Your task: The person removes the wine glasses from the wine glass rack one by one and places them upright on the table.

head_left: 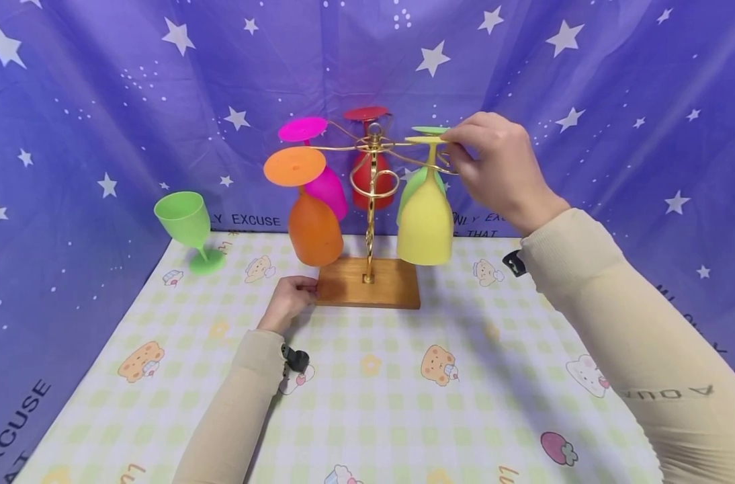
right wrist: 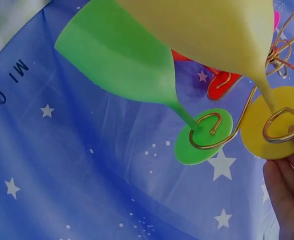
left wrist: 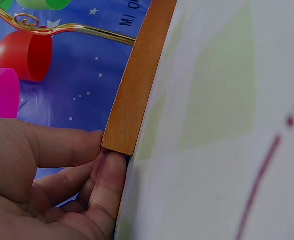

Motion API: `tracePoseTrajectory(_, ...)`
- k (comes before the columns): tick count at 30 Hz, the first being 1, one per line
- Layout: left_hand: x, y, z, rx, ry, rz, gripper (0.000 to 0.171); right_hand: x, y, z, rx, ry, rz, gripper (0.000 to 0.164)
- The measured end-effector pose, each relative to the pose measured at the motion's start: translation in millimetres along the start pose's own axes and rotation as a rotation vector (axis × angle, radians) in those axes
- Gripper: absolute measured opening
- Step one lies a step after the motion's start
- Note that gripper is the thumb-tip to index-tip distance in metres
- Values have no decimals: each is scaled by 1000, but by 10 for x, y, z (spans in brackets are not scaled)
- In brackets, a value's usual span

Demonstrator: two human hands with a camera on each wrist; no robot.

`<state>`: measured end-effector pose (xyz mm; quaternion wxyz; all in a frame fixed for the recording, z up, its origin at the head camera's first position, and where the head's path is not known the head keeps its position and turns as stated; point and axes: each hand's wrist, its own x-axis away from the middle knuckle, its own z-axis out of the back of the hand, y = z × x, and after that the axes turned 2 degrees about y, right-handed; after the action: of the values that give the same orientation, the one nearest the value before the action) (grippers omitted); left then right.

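My right hand point(head_left: 503, 165) pinches the foot of a yellow plastic goblet point(head_left: 425, 232), which hangs upside down at the right front of a gold wire glass rack point(head_left: 370, 228). In the right wrist view, a curled hook of the rack lies around the stem at the yellow foot point(right wrist: 259, 132). My left hand point(head_left: 287, 302) holds the left end of the rack's wooden base point(head_left: 392, 286), thumb and fingertips at its corner. Also hanging upside down are an orange goblet point(head_left: 315, 232), a magenta one, a red one point(head_left: 367, 191) and a green one point(right wrist: 122, 55) behind the yellow.
Another green goblet point(head_left: 183, 215) stands upright at the table's back left. A checked cloth with cartoon prints point(head_left: 373, 403) covers the table. Behind it hangs a blue curtain with white stars point(head_left: 132, 134).
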<state>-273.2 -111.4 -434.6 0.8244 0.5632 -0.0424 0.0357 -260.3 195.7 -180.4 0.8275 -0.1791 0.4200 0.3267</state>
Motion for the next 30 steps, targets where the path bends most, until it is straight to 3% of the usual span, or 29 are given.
tracePoseTrajectory(15, -8, -7, 2, -15, 4, -9, 25, 113, 221, -10, 27, 115, -41, 16)
tracePoseTrajectory(30, 7, 3, 0, 18, -16, 26, 29, 398, 368, 115, 65, 221, -102, 14)
